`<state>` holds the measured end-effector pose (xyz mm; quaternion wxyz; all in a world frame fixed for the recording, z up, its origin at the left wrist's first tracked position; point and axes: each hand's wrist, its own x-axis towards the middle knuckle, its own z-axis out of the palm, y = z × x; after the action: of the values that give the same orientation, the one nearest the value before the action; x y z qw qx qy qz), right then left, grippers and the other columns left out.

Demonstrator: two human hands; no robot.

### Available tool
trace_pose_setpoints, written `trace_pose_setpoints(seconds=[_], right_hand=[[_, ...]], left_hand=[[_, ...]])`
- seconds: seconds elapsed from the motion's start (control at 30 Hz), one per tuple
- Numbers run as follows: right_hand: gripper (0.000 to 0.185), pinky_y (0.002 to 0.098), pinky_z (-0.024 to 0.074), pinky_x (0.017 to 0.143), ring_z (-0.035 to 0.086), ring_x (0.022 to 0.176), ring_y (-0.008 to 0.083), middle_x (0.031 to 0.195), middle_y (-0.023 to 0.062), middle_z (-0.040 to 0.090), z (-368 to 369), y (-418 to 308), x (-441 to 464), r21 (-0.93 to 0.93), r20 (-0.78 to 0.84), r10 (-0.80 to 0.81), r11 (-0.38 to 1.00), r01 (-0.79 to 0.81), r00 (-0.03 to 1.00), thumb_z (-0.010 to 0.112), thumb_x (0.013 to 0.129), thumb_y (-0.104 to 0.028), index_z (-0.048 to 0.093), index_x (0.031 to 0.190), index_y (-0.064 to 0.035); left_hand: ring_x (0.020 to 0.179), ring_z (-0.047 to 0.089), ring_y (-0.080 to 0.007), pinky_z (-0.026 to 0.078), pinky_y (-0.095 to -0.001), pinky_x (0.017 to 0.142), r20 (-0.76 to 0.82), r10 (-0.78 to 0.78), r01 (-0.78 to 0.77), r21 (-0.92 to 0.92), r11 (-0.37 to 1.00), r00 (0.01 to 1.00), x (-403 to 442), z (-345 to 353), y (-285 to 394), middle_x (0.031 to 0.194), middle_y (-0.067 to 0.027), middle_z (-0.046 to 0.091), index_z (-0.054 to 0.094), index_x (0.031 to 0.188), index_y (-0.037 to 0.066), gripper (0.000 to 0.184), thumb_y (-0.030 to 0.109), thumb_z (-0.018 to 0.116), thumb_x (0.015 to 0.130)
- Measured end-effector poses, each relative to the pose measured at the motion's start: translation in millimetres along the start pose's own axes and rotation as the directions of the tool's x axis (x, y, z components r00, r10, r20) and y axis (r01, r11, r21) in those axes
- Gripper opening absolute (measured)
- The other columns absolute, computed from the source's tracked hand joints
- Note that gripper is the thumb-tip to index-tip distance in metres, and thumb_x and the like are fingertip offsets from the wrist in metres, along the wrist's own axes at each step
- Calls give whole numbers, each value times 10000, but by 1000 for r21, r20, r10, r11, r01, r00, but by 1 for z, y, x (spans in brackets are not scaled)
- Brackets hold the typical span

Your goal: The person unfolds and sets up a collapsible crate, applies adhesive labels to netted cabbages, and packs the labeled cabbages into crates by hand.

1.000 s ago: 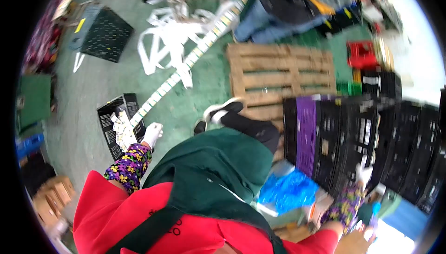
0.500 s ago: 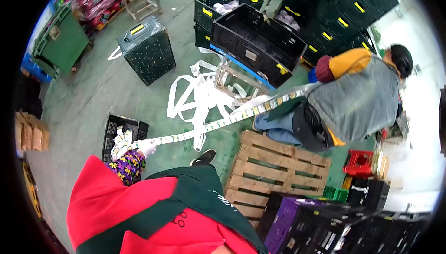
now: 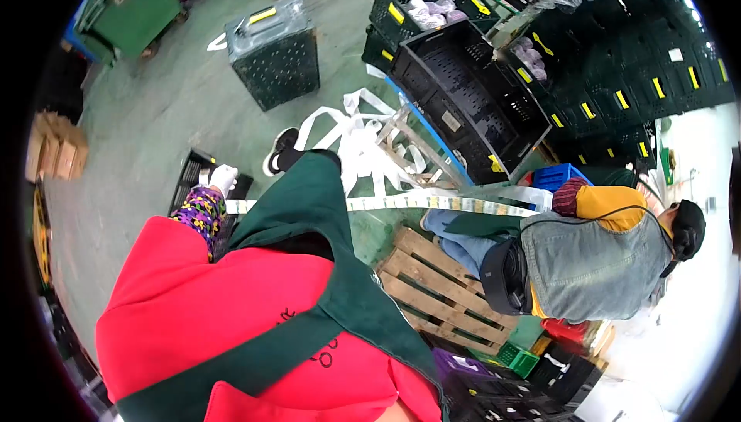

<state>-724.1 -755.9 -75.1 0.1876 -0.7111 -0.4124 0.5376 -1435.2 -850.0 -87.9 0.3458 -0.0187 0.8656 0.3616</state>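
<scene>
My left hand, in a white glove below a flowered sleeve, is at the left with its fingers curled closed. What it grips, if anything, cannot be made out. It is at the black crate, which my arm partly covers. A long strip of printed labels runs from beside my sleeve, behind my green apron, to a co-worker in a grey vest at the right. My right hand is out of view.
Loose white strips lie on the floor beside a stand bearing a large black crate. A wooden pallet is below the co-worker. An upright dark crate stands upper left; stacked crates fill the upper right.
The view has turned towards the co-worker and the stacked crates. My left hand has moved up along the black crate, off the label strip. My right hand, seen a second ago, has left view.
</scene>
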Motion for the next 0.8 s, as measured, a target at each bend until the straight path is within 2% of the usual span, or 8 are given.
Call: trace_pose_setpoints(seconds=[0.07,0.17,0.27,0.33,0.4,0.47,0.67,0.8], right_hand=[[380,336,413,969,556,1090,237,1159,182,595,37,-27,31,46,39,-13,999,11,999,595,853,-161,560,1178,31],[352,329,389,1003,537,1137,223,1211,151,588,94,-128,73,79,92,-43,996,35,995,551,896,-105,543,1221,31],[316,327,417,962,567,1068,218,1132,125,621,137,-212,121,-96,-22,-24,995,22,999,551,895,-131,576,1177,10],[278,319,442,935,563,1034,169,1104,78,618,179,-255,168,122,-76,119,987,-109,990,585,878,-86,584,1143,-2],[287,258,466,784,590,913,126,1041,53,636,224,-335,190,341,-95,163,932,-121,982,570,906,-213,595,1163,-90],[304,265,464,811,600,947,150,1089,62,625,284,-458,209,319,-39,189,933,-167,981,540,924,-238,563,1199,-110],[369,343,467,939,585,1092,215,1169,122,597,399,-664,275,553,144,-84,833,-10,986,468,960,-185,440,1308,-67],[405,369,452,991,551,1134,268,1260,170,512,477,-765,371,741,379,-310,667,-85,872,396,969,-130,357,1367,-67]], left_hand=[[522,501,-115,392,-261,462,51,25,-30,87,996,998,5,23,70,692,-32,578,566,948,95,173,261,557,898],[552,528,-125,447,-263,513,166,163,-166,9,986,973,55,65,160,688,-39,580,586,885,19,169,187,581,864],[541,515,-105,413,-246,483,408,281,-256,-116,960,869,142,102,220,679,-33,576,585,931,47,201,244,582,895],[546,520,-104,423,-249,493,479,208,-152,-154,976,853,204,121,264,702,-29,583,586,934,47,182,225,591,895],[616,535,-93,441,-245,561,447,187,-214,11,977,875,235,124,292,756,-30,592,586,941,37,204,236,602,899],[682,542,-85,442,-237,606,468,208,-207,-56,977,859,271,125,343,792,-23,596,592,945,38,190,222,599,901],[712,534,-74,434,-231,619,510,361,-376,-77,923,781,351,153,478,811,-3,595,605,958,42,144,175,582,906],[833,591,-144,475,-279,786,466,573,-613,-79,786,674,395,209,577,908,-59,635,602,1027,26,238,180,644,851]])
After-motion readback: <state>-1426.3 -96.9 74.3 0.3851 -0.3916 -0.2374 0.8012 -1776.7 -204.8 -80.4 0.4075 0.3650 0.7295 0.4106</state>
